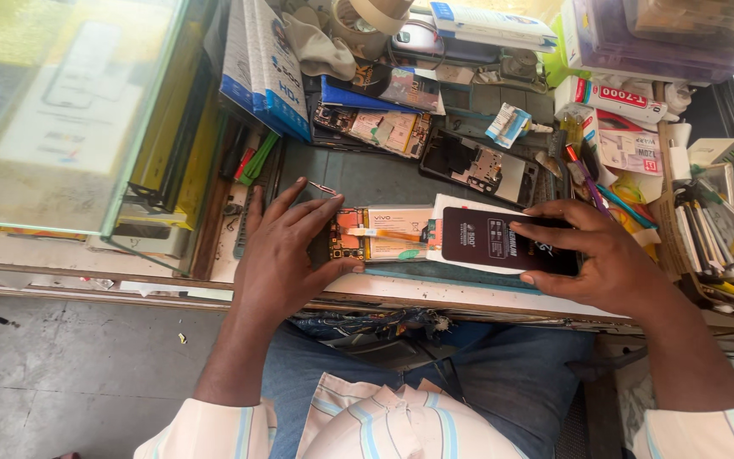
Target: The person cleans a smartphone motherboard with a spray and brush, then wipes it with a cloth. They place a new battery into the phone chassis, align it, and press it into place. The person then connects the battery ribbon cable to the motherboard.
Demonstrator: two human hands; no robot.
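Opened phone (375,235) lies on the bench mat (367,174), left hand (286,246) spread flat on its end. Right hand (605,255) pinches dark phone panel (490,240). Both look light, fragile; best gripped by edges.

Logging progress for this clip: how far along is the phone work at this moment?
Done: the phone lies opened on the mat, circuit board and battery exposed. In hand: the left hand steadies the opened phone's board end, while the right hand holds a dark flat panel over a white sheet beside it. Left: the phone is not yet closed, and other opened phones lie behind.
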